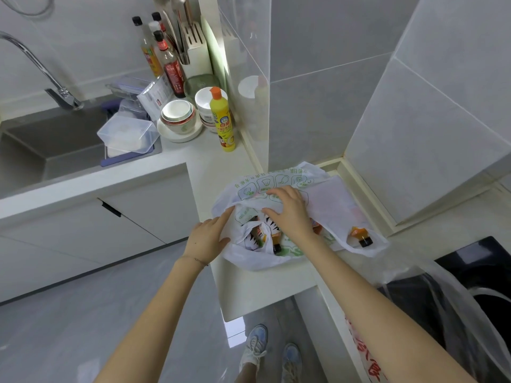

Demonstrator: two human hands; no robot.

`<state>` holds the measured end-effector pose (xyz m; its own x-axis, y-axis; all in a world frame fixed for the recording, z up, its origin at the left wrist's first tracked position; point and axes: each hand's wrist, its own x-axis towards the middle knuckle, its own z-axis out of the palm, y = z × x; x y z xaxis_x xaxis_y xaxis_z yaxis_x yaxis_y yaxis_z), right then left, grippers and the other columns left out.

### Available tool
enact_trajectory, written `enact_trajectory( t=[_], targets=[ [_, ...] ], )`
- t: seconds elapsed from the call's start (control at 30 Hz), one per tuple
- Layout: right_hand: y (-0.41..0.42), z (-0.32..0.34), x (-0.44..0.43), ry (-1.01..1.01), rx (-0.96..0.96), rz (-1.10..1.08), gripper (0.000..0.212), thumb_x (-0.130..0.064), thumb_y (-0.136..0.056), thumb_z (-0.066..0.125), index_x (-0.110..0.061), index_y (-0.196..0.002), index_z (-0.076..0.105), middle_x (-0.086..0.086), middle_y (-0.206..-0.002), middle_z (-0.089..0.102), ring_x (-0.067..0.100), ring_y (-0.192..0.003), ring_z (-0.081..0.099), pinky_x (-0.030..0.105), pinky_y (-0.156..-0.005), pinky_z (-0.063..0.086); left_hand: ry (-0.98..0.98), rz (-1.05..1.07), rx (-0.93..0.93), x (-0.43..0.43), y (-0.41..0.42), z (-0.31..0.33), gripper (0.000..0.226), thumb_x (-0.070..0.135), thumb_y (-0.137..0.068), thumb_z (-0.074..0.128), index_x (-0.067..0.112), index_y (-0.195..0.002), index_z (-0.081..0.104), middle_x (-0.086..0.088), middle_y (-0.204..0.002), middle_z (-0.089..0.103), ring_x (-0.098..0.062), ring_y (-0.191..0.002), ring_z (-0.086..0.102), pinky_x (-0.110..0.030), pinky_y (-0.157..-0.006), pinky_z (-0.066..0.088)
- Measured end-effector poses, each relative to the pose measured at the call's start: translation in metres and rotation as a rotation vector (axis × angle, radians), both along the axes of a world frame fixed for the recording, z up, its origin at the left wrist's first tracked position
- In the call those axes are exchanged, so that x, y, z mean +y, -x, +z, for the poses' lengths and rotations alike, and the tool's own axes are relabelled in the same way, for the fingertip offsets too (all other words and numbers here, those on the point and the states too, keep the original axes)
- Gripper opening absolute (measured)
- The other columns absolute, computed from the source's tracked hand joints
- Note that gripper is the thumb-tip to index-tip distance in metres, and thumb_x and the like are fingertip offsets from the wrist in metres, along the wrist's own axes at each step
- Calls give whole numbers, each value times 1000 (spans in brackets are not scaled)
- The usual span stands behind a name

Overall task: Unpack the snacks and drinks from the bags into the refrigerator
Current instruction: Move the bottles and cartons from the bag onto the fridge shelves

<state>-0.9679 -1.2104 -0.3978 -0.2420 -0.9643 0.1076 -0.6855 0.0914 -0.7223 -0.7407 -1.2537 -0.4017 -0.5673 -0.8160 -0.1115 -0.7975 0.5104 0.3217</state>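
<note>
Left hand: straight fingers, parting the bag mouth.
Right hand: spread flat on plastic, holding nothing.
Advice: widen opening, then lift bottles upright.

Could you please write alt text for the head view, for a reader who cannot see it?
Two hands work at a white plastic bag on a kitchen counter: the left hand touches its rim, the right hand lies spread on top. Dark-capped bottles show inside.
</note>
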Motion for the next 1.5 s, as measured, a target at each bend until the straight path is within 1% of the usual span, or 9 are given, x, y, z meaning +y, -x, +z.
enact_trajectory(
  t=[0.17, 0.37, 0.5, 0.7, 0.8, 0.9, 1.07, 1.37, 1.5],
  targets=[
    [-20, -22, 27, 34, 85, 42, 25, -27, -79, 77, -14, -97, 66, 0, -97, 62, 22, -96, 54, 37, -89, 43, -112, 75, 68, -2, -1, 2, 83, 13, -84, 64, 32, -152, 22, -8, -91, 61, -31, -83, 56, -34, -69, 45],
    [-37, -37, 36, -241, 104, 123, 66, -48, -82, 69, -23, -140, 47, -6, -143, 46, 16, -136, 34, 35, -112, 25, -309, 96, 246, 6, -4, 0, 82, 8, -84, 63, 33, -151, 23, -5, -96, 62, -26, -84, 55, -38, -77, 50],
    [-51, -38, 44, -296, 35, 196, 81, -57, -82, 64, -24, -148, 31, -5, -149, 38, 15, -142, 24, 37, -118, 14, -355, 94, 322, 11, -9, -4, 80, 8, -83, 65, 34, -148, 27, 11, -107, 61, -17, -88, 56, -31, -81, 50],
    [-72, -48, 58, -135, -50, 161, 39, -42, -82, 70, -15, -111, 69, 2, -103, 69, 23, -99, 62, 41, -90, 47, -423, 166, 435, 13, -13, -6, 69, 16, -89, 66, 28, -148, 32, 8, -127, 56, -16, -99, 57, -28, -90, 47],
    [-84, -43, 67, -121, -74, 228, 25, -30, -89, 65, -9, -101, 71, 8, -93, 68, 26, -87, 61, 38, -74, 49, -496, 283, 483, 18, -4, -4, 60, 36, -91, 63, 34, -145, 36, 7, -120, 60, -20, -96, 59, -29, -89, 48],
    [-92, -41, 72, -188, -107, 300, 27, -29, -92, 62, -12, -112, 67, 3, -111, 64, 19, -101, 58, 34, -83, 48, -483, 283, 450, 25, 6, 0, 65, 40, -86, 66, 35, -142, 36, 9, -120, 57, -17, -100, 55, -35, -93, 46],
    [-81, -40, 75, -211, -180, 36, 26, -28, -94, 58, -12, -110, 70, 4, -111, 63, 16, -99, 58, 22, -84, 44, -379, 160, 281, 21, 3, -3, 79, 4, -81, 58, 29, -149, 24, -9, -117, 60, -32, -104, 58, -37, -81, 48],
    [-75, -55, 80, -484, -189, -156, 22, -27, -95, 56, -9, -105, 64, 13, -96, 66, 29, -92, 61, 32, -76, 48, -397, 72, 105, 28, -9, -14, 105, 20, -78, 75, 28, -154, 3, -11, -135, 46, -30, -118, 49, -34, -91, 44],
    [-78, -65, 86, -545, -253, -160, 40, -29, -95, 56, -6, -127, 58, 11, -123, 64, 26, -112, 60, 29, -87, 46, -382, 25, 17, 35, -8, -20, 106, 29, -77, 76, 28, -154, 2, -9, -139, 44, -30, -118, 49, -38, -89, 46]
  ],
)
